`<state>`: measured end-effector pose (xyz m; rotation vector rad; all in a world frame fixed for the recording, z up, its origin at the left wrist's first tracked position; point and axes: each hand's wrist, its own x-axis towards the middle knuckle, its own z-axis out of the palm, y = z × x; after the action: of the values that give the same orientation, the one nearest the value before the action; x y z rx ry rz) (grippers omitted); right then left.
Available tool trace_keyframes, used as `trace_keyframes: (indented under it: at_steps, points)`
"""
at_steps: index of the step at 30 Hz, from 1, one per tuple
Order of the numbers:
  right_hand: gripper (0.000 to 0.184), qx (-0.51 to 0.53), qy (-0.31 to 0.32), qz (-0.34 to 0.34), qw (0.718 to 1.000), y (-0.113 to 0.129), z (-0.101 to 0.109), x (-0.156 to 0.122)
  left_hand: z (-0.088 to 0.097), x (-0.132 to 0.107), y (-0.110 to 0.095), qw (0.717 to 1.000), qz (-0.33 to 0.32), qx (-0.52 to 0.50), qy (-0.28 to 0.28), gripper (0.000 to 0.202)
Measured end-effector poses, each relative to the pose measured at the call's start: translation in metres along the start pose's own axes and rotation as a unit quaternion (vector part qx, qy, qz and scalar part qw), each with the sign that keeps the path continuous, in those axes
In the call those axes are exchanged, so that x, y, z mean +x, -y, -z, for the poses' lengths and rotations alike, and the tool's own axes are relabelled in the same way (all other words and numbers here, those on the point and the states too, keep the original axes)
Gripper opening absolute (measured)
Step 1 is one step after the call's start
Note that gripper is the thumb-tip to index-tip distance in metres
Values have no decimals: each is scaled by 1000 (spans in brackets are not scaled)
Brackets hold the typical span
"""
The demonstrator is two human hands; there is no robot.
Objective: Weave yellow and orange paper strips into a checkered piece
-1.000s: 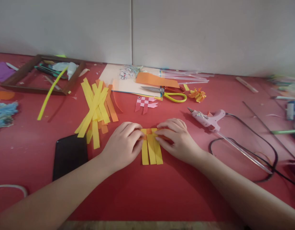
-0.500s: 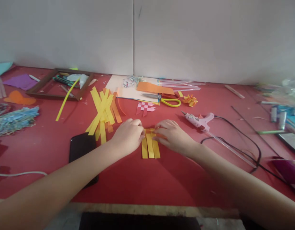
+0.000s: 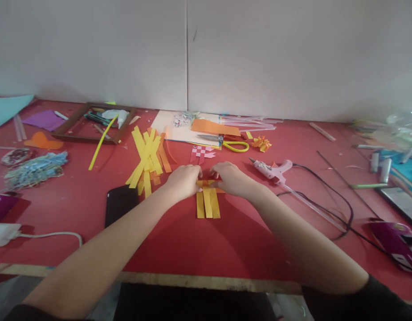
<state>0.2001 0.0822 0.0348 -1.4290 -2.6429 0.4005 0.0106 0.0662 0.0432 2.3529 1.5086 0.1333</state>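
Three yellow paper strips (image 3: 208, 203) lie side by side on the red table (image 3: 199, 249), crossed at their top by an orange strip (image 3: 209, 183). My left hand (image 3: 183, 182) has its fingers curled and pinches the left end of that weave. Opposite it, my right hand (image 3: 230, 178) pinches the right end, fingers closed. The fingertips of both hands nearly meet above the strips.
A pile of loose yellow and orange strips (image 3: 148, 158) lies left of my hands, a black phone (image 3: 119, 205) below it. Behind are a pink-and-white woven piece (image 3: 201, 153), yellow-handled scissors (image 3: 227, 141), a pink glue gun (image 3: 272, 170) with its cable, and a wooden frame (image 3: 92, 129).
The view has pulled back and up, so the table edge and more clutter show. My hands have drawn closer together over the top of the strips.
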Motion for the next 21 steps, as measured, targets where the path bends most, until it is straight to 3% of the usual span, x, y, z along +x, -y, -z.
trace_keyframes:
  at_steps: [9, 14, 21]
  points:
    - [9, 10, -2, 15, 1000, 3, -2, -3, -3, -4, 2, 1000, -6, -13, -15, 12]
    - [14, 22, -79, 39, 996, 6, -13, -25, -10, -22, 0, 997, 1, -23, -80, 5]
    - [25, 9, -180, 118, 977, 6, -34, -46, -23, -44, -9, 982, 14, -6, -191, 14]
